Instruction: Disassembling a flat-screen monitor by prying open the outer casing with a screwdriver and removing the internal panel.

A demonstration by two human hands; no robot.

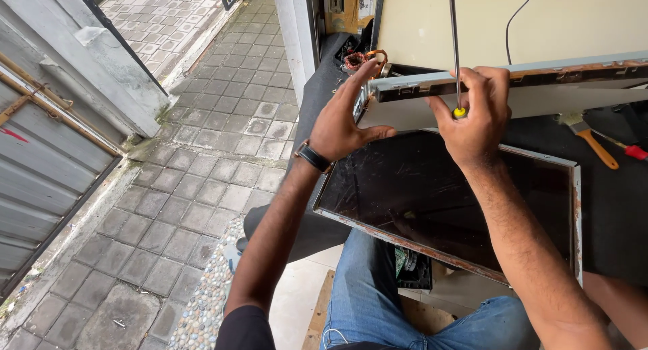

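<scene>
Outdoors, a flat screen panel [445,201] with a dark, scratched face and a rusted metal frame was laid across the lap of a seated person in blue jeans [368,296]. A second, pale panel [540,19] was raised on edge behind it, its lower grey frame edge [499,76] tilted up off the dark face. The left hand [344,120] was set at the left end of that raised edge, fingers spread wide along the corner and the thumb pressed beneath it; it was closed on nothing else. A dark wristband [312,156] was worn on that wrist. The right hand [476,117] was closed around a screwdriver [454,39], of which only a little of the yellow handle was visible between the fingers, while the thin metal shaft was pointed upward across the pale panel. A coil of copper wire [358,58] was seen just beyond the left fingertips. To the right, on a dark surface, a scraper with an orange handle [594,144] and a red-handled tool [634,151] were left near each other, well apart from both hands. Grey paving stones [202,161] were spread on the left, beside a corrugated metal wall [40,168].
</scene>
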